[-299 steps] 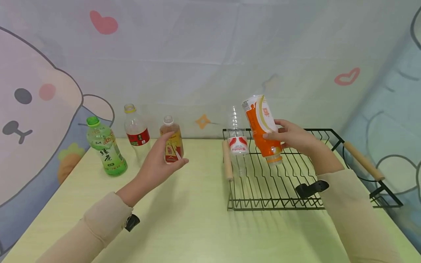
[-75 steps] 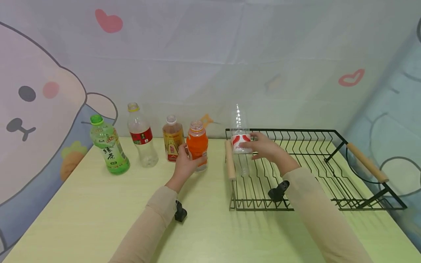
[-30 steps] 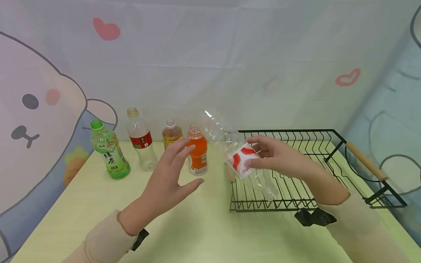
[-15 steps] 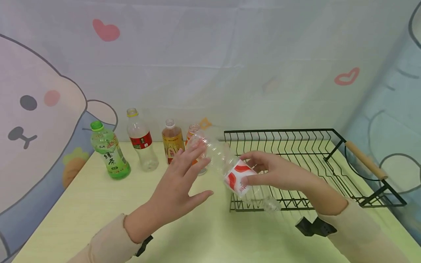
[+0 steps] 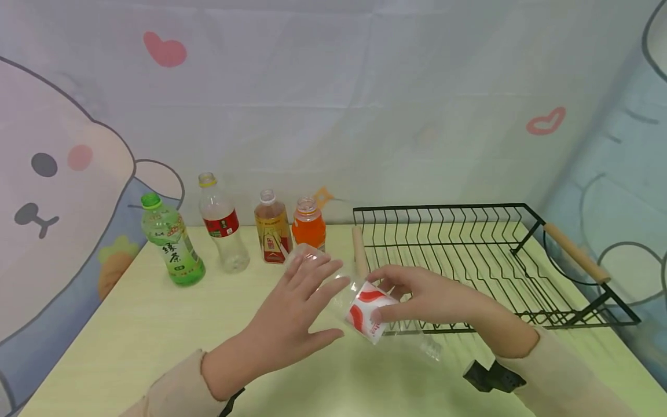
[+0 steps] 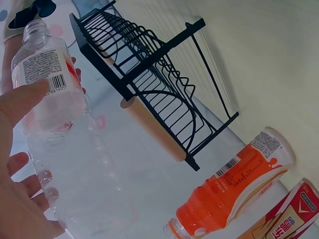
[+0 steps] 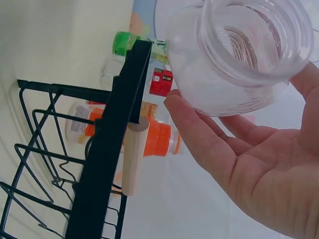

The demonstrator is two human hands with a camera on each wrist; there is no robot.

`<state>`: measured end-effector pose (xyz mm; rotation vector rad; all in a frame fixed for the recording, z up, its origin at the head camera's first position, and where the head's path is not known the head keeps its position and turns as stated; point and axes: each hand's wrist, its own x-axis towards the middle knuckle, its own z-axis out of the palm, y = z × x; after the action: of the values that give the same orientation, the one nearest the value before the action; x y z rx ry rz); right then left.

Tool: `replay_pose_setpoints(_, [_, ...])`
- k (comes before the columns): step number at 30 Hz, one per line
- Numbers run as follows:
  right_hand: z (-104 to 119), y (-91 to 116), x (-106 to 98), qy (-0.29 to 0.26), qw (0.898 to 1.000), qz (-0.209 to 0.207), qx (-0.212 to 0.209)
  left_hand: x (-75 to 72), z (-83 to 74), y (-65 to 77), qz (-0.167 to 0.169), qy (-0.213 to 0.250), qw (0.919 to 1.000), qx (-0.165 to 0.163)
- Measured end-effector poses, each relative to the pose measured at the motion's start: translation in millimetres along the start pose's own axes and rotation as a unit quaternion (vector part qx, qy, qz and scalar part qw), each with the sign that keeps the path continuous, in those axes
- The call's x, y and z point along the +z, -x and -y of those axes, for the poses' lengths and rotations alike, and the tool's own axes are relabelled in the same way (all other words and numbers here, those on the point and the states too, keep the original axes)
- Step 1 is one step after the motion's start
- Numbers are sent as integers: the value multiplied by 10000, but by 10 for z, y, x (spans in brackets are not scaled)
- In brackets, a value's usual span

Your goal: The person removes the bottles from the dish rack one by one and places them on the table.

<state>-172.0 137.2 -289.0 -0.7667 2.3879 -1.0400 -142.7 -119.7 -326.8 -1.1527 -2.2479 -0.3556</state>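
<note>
Upside down and tilted, a clear plastic bottle [image 5: 369,313] with a red-and-white label hangs over the rack's front left corner. My right hand [image 5: 432,295] grips it around the label, thumb in front. Its uncapped neck points down to the right. My left hand [image 5: 283,321] has its fingers spread and fairly straight, overlapping the bottle's base end in the head view. In the left wrist view, the left thumb [image 6: 30,102] lies across the clear bottle [image 6: 75,149], and the fingers show through the plastic. The right wrist view looks at the bottle's open mouth [image 7: 254,45].
Along the back left stand a green tea bottle [image 5: 177,249], a clear bottle with a red label [image 5: 223,225], a yellow-labelled bottle [image 5: 272,234] and an orange bottle [image 5: 308,229]. The black wire rack [image 5: 443,206] with wooden handles [image 5: 575,253] occupies the table's right side.
The orange bottle left my right hand and was stood in the row by my left. My right hand lifted the clear bottle from the rack, tilted it and lowered it towards the left hand.
</note>
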Motion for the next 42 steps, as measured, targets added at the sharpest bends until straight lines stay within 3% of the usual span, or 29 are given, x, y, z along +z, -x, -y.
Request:
replay_pose_setpoints(6, [2,11,88,-39,9995,270,-153,35,-62,47,324,77,9994,-121])
replay_pose_setpoints(20, [-6,-17,162,361,9956,495,-716,112,-116,122,608,158,9980,-85])
replay_pose_setpoints(29, [36,-10,134,355,9970,404,-553,128,-103,115,448,165,9987,-164])
replay_pose_setpoints(37, [52,10,73,58,9986,62,-525,157,-49,121,38,290,9986,-448])
replay_pose_setpoints(42, [71,13,28,14,9985,-126,-540,148,-11,117,-45,319,9973,-666])
